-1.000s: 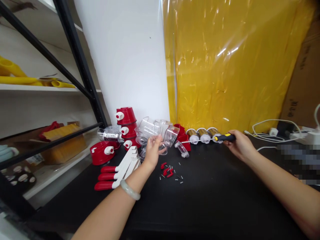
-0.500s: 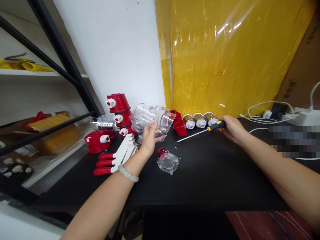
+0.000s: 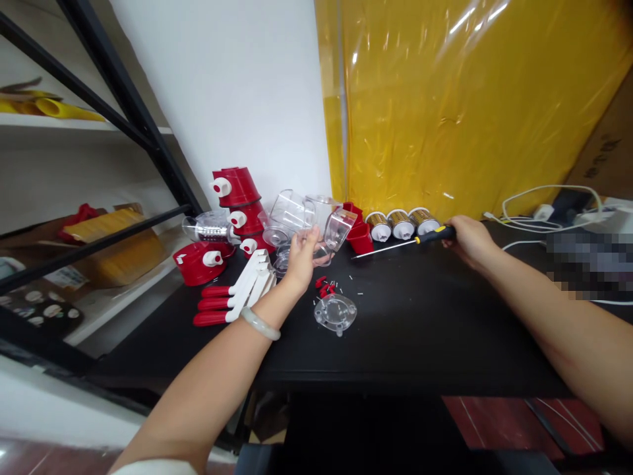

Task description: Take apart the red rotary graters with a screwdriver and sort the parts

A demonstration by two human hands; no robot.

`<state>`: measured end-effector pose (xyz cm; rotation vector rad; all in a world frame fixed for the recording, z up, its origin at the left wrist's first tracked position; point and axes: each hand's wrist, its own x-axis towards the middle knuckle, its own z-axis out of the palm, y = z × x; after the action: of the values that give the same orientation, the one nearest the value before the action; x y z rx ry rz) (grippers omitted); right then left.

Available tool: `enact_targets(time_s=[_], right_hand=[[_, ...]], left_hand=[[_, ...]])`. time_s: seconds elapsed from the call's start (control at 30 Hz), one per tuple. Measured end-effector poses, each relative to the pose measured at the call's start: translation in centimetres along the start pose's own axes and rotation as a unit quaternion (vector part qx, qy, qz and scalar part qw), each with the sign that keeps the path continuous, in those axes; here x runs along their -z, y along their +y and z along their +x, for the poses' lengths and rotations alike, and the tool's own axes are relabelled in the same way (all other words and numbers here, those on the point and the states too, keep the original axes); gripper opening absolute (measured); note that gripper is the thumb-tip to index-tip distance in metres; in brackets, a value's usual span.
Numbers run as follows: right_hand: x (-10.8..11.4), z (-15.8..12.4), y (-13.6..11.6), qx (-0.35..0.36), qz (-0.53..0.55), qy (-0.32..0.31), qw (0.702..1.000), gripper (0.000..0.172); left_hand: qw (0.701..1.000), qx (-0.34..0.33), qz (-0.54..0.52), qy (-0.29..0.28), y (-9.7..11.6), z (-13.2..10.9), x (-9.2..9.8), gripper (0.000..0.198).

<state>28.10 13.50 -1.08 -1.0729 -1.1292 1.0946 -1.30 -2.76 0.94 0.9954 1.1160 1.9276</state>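
Observation:
My left hand (image 3: 302,258) grips a clear plastic housing (image 3: 337,227), with other clear housings (image 3: 293,210) standing just behind it. A screwdriver (image 3: 435,234) with a black and yellow handle is in my closed right hand (image 3: 469,241); its long shaft points left, the tip near the red pushers (image 3: 360,237). Below my left hand a clear round plate with feet (image 3: 335,313) lies on the black table (image 3: 410,330). Small red parts (image 3: 324,285) and several tiny screws are scattered beside that plate.
Red bases (image 3: 237,187) are stacked at the left, with white crank handles with red grips (image 3: 232,300) in front. Several drum graters (image 3: 401,224) line the back by the yellow-wrapped panel (image 3: 445,99). White cables (image 3: 548,204) lie at right; a black metal shelf frame (image 3: 133,122) stands left.
The view has shifted slightly, so the table's contents appear a little higher and further right. Both hands keep hold of the same things; the screwdriver now lies closer to level.

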Motion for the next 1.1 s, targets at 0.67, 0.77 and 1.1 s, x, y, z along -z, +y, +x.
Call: enact_targets(time_s=[0.67, 0.77, 1.1], right_hand=[[0.1, 0.0, 2.0, 0.073, -0.317, -0.138, 0.935, 0.011], [-1.2, -1.9, 0.7, 0.205, -0.395, -0.113, 0.888, 0.004], [-9.5, -16.8, -3.8, 0.402, -0.316, -0.54, 0.669, 0.051]], left_hand=[[1.0, -0.016, -0.013, -0.004, 0.1, 0.2, 0.2, 0.054], [1.0, -0.025, -0.011, 0.002, 0.3, 0.3, 0.3, 0.054], [0.999, -0.024, -0.034, 0.02, 0.8, 0.6, 0.4, 0.054]])
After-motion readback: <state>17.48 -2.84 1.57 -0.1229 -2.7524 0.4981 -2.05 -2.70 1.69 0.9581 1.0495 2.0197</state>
